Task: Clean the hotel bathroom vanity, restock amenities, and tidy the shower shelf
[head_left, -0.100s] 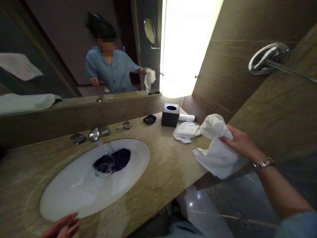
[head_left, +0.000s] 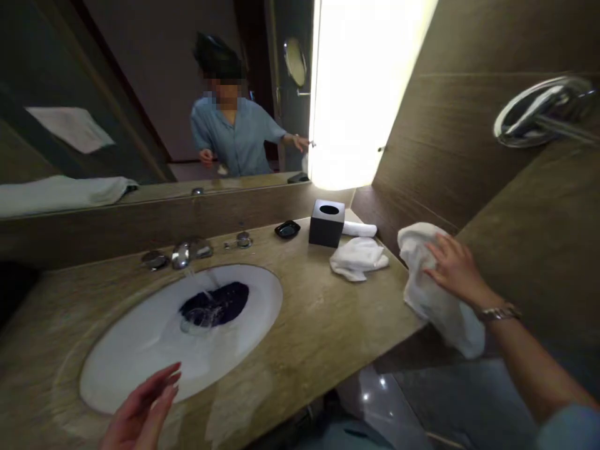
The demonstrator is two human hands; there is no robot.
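Observation:
My right hand (head_left: pixel 454 270) presses a white cloth (head_left: pixel 438 306) against the brown side wall (head_left: pixel 529 244), just past the right end of the counter; its fingers lie spread over the cloth. A watch sits on that wrist. My left hand (head_left: pixel 143 412) hovers open over the near rim of the white sink (head_left: pixel 140 356), fingers apart and holding nothing. Water runs from the chrome tap (head_left: pixel 180 255) into the basin, where a dark cloth (head_left: pixel 220 301) lies at the drain.
A crumpled white towel (head_left: pixel 359 257), a black tissue box (head_left: pixel 327 222), a rolled white towel (head_left: pixel 360 229) and a black dish (head_left: pixel 287 229) sit on the stone counter (head_left: pixel 328 319). A mirror (head_left: pixel 140 94) spans the back, a chrome wall fitting (head_left: pixel 539 112) hangs upper right.
My right hand has carried the cloth right and onto the side wall, fingers now spread over it. My left hand has come further up into view over the sink rim.

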